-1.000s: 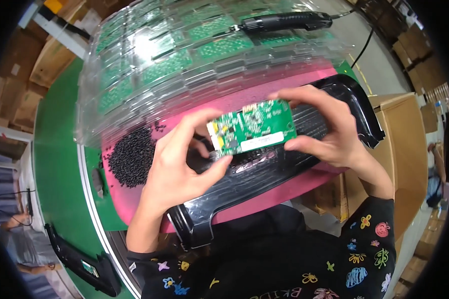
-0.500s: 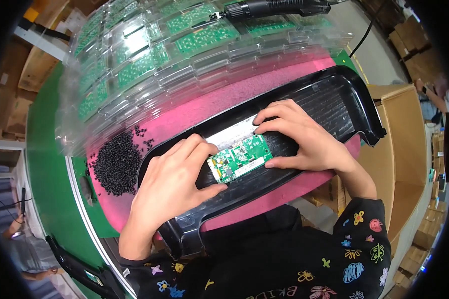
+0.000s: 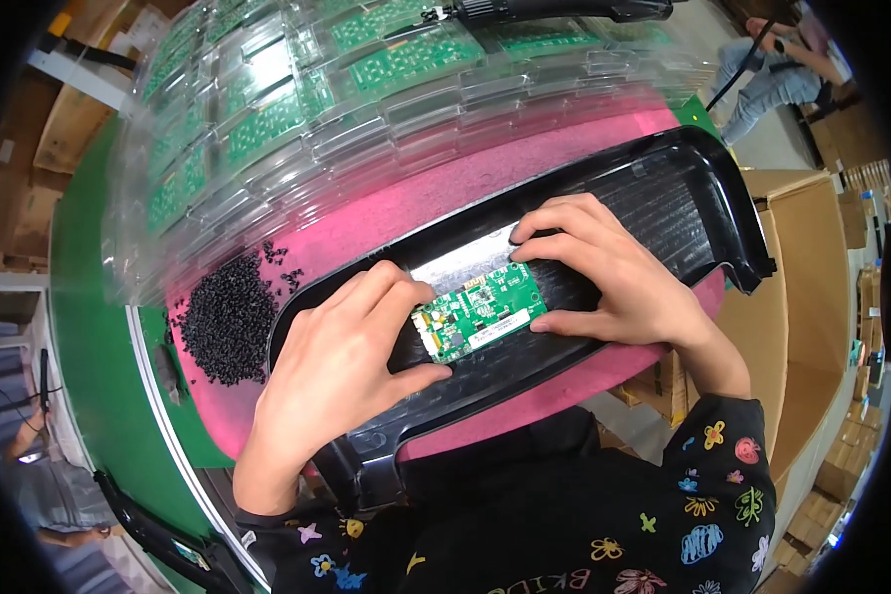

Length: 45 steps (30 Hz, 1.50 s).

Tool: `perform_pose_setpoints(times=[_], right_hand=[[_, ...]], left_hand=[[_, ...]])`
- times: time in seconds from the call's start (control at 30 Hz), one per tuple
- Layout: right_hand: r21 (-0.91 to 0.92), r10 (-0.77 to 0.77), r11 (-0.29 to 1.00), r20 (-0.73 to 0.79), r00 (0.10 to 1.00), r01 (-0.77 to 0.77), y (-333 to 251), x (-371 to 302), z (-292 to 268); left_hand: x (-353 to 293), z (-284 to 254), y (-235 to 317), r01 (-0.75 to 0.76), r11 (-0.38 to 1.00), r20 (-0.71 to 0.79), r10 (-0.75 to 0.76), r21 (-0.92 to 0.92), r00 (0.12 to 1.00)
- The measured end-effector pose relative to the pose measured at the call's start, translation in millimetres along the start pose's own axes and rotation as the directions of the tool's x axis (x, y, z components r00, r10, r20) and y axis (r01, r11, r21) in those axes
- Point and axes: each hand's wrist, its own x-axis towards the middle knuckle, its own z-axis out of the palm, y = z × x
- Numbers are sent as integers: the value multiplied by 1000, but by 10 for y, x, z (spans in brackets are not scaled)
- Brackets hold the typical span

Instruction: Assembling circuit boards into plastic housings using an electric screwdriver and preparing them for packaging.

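A green circuit board (image 3: 480,312) with white connectors at its left end and a white label strip lies in a long black plastic housing (image 3: 653,213). My left hand (image 3: 351,342) grips the board's left end, thumb at the near corner and fingers at the far one. At the opposite end my right hand (image 3: 604,272) pinches it the same way, thumb along the near edge. A silver metal plate (image 3: 465,257) shows just beyond the board, inside the housing. Whether the board is seated or slightly raised, I cannot tell.
Beyond the housing, clear plastic trays (image 3: 297,183) of green boards are stacked, a black electric screwdriver (image 3: 554,10) on top. A heap of small black screws (image 3: 230,327) rests on the pink mat (image 3: 366,233). To the right stands an open cardboard box (image 3: 802,297).
Both hands keep their hold, and the board has barely shifted. The view has moved a little, and another person's legs and arm now show at the upper right.
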Motion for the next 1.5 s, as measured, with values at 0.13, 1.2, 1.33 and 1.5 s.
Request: perform_pose_setpoints(times=[0.13,1.2,1.33,1.5], right_hand=[[-11,23,1000,24,999,-23,-30,34,8],[-292,426,792,-366,827,-537,255,1167,-973],[-68,598,764,-300,744,-641,35,1217,-959],[681,441,713,-621,648,167,-333,1089,-552]], left_hand=[[-52,-10,20,26,999,-12,-26,34,1000],[-628,-709,-835,579,815,-384,-524,34,760],[-660,-738,-837,579,815,-404,-529,2,746],[-600,-717,-757,620,785,-464,-555,-16,691]])
